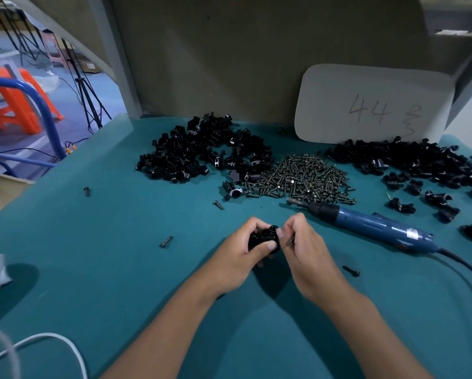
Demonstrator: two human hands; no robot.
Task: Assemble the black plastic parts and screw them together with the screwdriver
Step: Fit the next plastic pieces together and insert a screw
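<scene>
hands met above the teal tabletop (120, 242): left hand (245, 255) had its grip curled round black plastic parts (265, 237), right hand (303, 247) pinched a screw (290, 240) beside them. screwdriver (366, 224) lay w/ bit near screw pile (303, 176).

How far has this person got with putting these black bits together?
Done: the pieces spread at the far right may be finished ones, though I cannot tell. In hand: the left hand holds black plastic parts while the right hand holds a screw beside them. Left: driving it with the screwdriver, lying untouched, plus big piles of parts and screws.
</scene>
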